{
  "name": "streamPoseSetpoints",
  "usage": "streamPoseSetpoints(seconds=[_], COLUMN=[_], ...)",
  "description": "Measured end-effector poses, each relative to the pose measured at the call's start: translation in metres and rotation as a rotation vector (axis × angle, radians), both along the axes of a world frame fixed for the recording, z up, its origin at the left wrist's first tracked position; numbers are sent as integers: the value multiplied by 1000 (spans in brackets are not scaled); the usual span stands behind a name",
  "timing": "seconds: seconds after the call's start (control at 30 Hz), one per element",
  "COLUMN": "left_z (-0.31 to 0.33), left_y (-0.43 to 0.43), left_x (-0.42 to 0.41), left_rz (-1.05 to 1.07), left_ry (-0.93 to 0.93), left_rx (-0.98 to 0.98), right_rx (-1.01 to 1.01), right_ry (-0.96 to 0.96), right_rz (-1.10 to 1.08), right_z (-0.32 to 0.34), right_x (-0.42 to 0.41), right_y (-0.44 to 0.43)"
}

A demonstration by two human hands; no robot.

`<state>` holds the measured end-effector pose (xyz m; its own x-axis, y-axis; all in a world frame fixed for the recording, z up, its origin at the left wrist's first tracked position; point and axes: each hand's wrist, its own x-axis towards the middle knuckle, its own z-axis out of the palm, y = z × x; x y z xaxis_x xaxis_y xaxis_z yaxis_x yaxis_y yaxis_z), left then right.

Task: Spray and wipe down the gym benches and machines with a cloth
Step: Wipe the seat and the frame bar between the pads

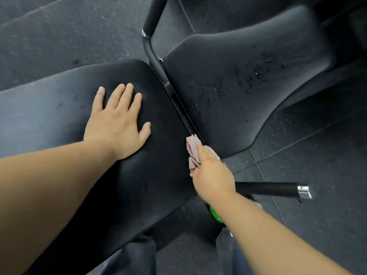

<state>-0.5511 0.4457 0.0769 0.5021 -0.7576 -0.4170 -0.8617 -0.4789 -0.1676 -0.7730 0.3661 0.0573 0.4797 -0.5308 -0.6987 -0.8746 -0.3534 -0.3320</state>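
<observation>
A black padded bench has two pads: a long pad (59,108) at the left and a seat pad (248,62) at the right, which is dotted with spray droplets. My left hand (117,120) lies flat on the long pad with fingers spread. My right hand (210,171) grips a pinkish cloth (193,149) and holds it against the gap between the two pads, at the near end of the black frame tube (156,64). A green object (216,214), partly hidden under my right forearm, sits on the floor.
Black handles with chrome ends stick out at the right (268,188) and at the top (153,16). Dark speckled rubber floor tiles (317,155) surround the bench. My trouser legs (135,257) show at the bottom.
</observation>
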Motion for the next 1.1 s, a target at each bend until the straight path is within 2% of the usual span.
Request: streamPoseSetpoints(seconds=[0.13,0.2,0.27,0.33,0.4,0.43,0.5,0.53,0.57,0.6,0.67,0.73,0.77,0.8,0.83,0.87,0.9,0.93,1.03,1.1], left_z=[3,5,10,24,36,39,39,38,35,32,20,3,-4,-8,-10,-9,-12,-17,-40,-48], left_y=[-3,1,4,-4,-23,-34,-47,-49,-49,-51,-54,-57,-62,-67,-75,-84,-93,-102,-114,-121], left_x=[0,2,1,-14,-38,-48,-60,-66,-68,-70,-66,-46,-34,-24,-17,-13,-9,-6,7,15], left_rz=[-9,-5,45,340,878,1101,1297,1332,1356,1414,1490,1527,1491,1402,1291,1179,1072,952,540,403], left_ry=[16,70,199,496,1029,1313,1761,1870,1904,1897,1708,1345,1051,850,761,766,768,709,281,16], left_rx=[13,-92,-289,-469,-572,-552,-472,-468,-486,-539,-696,-988,-1077,-1122,-1166,-1194,-1156,-1017,-542,-301], right_rx=[41,114,199,439,658,724,820,850,859,835,663,360,220,126,92,105,128,147,124,104], right_ry=[97,12,-193,-385,-472,-474,-439,-430,-426,-411,-366,-334,-297,-226,-134,-46,14,32,-3,34], right_rz=[-194,-400,-668,-907,-972,-966,-907,-877,-849,-821,-787,-652,-529,-377,-239,-136,-85,-88,-153,-140], right_z=[15,37,60,72,80,85,93,96,99,101,99,89,81,72,65,57,50,43,28,28], right_x=[-28,-43,-37,-17,10,23,44,51,58,63,71,77,79,84,89,95,101,106,115,116], right_y=[15,16,2,-22,-42,-50,-58,-61,-65,-70,-84,-106,-119,-133,-146,-155,-161,-165,-167,-168])
